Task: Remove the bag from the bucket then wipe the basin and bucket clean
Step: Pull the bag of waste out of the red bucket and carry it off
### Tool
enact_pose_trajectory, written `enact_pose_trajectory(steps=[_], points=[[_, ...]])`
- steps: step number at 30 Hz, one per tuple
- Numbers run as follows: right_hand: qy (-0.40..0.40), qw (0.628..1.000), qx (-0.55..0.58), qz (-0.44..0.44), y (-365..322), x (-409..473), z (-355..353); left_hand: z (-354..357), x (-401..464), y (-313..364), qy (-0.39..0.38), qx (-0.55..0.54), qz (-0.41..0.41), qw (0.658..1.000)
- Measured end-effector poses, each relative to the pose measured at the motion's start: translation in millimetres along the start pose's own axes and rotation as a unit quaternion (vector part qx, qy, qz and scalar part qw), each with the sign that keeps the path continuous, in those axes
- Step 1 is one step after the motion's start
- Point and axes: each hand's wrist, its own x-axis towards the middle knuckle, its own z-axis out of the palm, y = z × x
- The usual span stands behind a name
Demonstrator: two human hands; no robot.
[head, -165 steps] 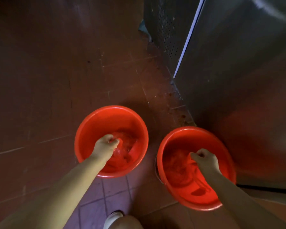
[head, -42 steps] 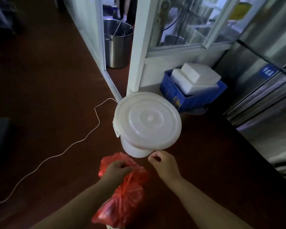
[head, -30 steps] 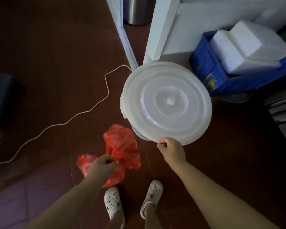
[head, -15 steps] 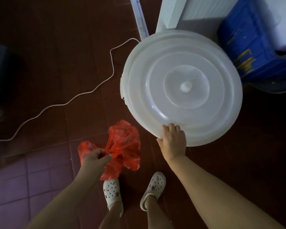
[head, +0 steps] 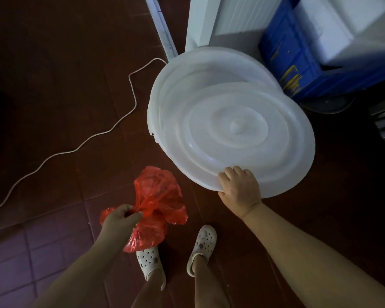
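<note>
My left hand (head: pixel 122 218) grips the gathered neck of a crumpled red plastic bag (head: pixel 158 192), which hangs above the floor in front of my feet. My right hand (head: pixel 239 188) holds the near edge of a round white lid (head: pixel 238 138), fingers over the top and thumb under the rim. The lid is slid toward me and to the right, off a large white bucket (head: pixel 162 94) whose rim shows at the far left. The red bucket and basin are out of view.
A white cable (head: pixel 111 127) snakes across the dark red tiled floor at left. A blue crate (head: pixel 298 58) with white foam boxes (head: pixel 347 25) stands at the back right beside a white door post (head: pixel 200 18). My feet in white clogs (head: pixel 201 245) stand below.
My right hand has pulled the white lid toward me and to the right, uncovering the bucket's far-left rim. The left hand keeps holding the red bag in about the same place.
</note>
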Motion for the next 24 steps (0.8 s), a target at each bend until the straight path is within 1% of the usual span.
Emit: enact_pose_trajectory(steps=[6, 11, 13, 16, 19, 22, 24], points=[[0.064, 0.998, -0.003, 0.022, -15, -9, -53, -37, -29, 25, 0.002, -0.003, 0.019, 1.0], [0.072, 0.997, -0.006, 0.023, -25, -7, -115, -71, -64, 71, 0.018, -0.049, 0.052, 0.997], [0.085, 0.995, -0.012, 0.043, -24, -4, -141, -84, -77, 94, 0.019, -0.059, 0.067, 0.996], [0.092, 0.99, -0.01, 0.105, -22, -3, -182, -102, -95, 128, 0.024, -0.078, 0.093, 0.992], [0.093, 0.976, 0.015, 0.195, -17, -10, -214, -121, -116, 165, 0.059, -0.088, 0.13, 0.986], [0.107, 0.949, 0.041, 0.294, -9, -20, -233, -137, -137, 203, 0.095, -0.126, 0.172, 0.972], [0.103, 0.928, 0.043, 0.354, -4, -26, -244, -142, -151, 231, 0.092, -0.145, 0.203, 0.964]])
